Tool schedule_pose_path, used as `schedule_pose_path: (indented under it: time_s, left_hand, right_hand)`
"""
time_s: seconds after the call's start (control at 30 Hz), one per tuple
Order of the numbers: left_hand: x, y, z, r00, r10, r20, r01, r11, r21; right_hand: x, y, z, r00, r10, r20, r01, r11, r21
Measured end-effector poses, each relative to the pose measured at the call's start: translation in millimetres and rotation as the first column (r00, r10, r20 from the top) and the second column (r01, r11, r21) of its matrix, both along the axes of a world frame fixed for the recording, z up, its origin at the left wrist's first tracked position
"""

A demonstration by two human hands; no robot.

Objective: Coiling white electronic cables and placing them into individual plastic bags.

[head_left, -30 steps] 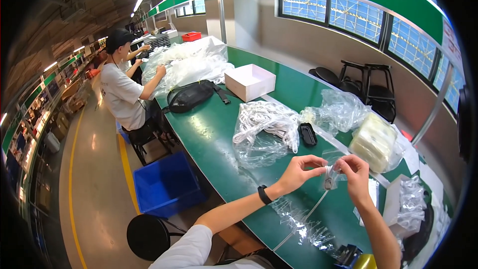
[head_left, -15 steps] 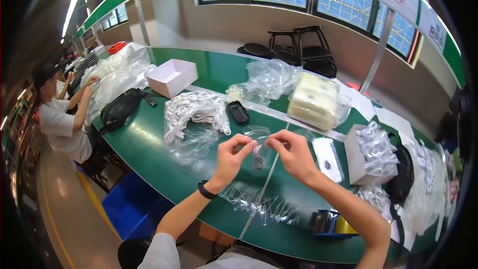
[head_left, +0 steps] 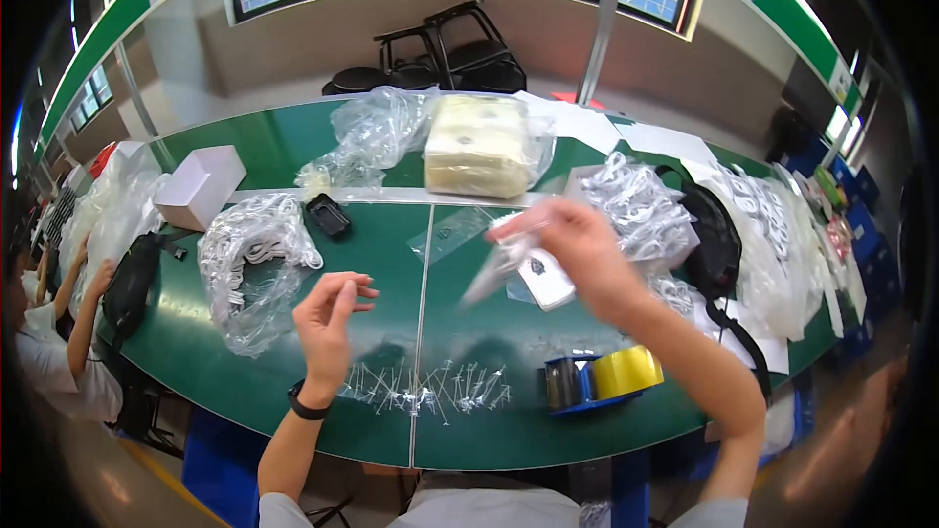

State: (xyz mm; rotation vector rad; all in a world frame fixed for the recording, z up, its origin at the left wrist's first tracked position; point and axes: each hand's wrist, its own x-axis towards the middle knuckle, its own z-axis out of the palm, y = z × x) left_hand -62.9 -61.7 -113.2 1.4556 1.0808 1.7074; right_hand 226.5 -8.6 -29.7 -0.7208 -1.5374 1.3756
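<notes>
My right hand (head_left: 579, 252) is closed on a small clear plastic bag (head_left: 494, 269), which trails to the left and is smeared by motion. The bag's contents are too blurred to make out. Well to its left, my left hand (head_left: 328, 328) hovers over the green table with loosely bent fingers apart and nothing in them. Just beyond and below the right hand lies a stack of white cards (head_left: 548, 284) with a dark mark. Another flat clear bag (head_left: 448, 235) lies between the hands, farther back.
Thin wire ties (head_left: 430, 388) lie scattered near the front edge. A blue tape holder (head_left: 606, 386) with yellow tape stands right of them. Bundled white cables (head_left: 249, 244) sit left; a box of bagged cables (head_left: 636, 210) stands right. A person (head_left: 59, 332) works at far left.
The view has swung to the right. My hands, earlier pinching close together at a clear bag, have parted; the right one carries the bag off and the left has let go.
</notes>
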Motion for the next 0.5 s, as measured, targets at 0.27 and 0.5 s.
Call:
schedule_pose_path:
  time_s: [0.27, 0.5]
  left_hand:
    - [-4, -5, 1, 0.994, -0.106, 0.034, 0.108, 0.993, -0.044]
    - [3, -2, 2, 0.989, -0.147, -0.010, 0.146, 0.988, -0.056]
  right_hand:
    - [166, -20, -2, 0.484, -0.232, 0.844, 0.184, 0.970, 0.161]
    - [130, -38, -38, -0.093, -0.661, 0.745, -0.097, 0.751, 0.654]
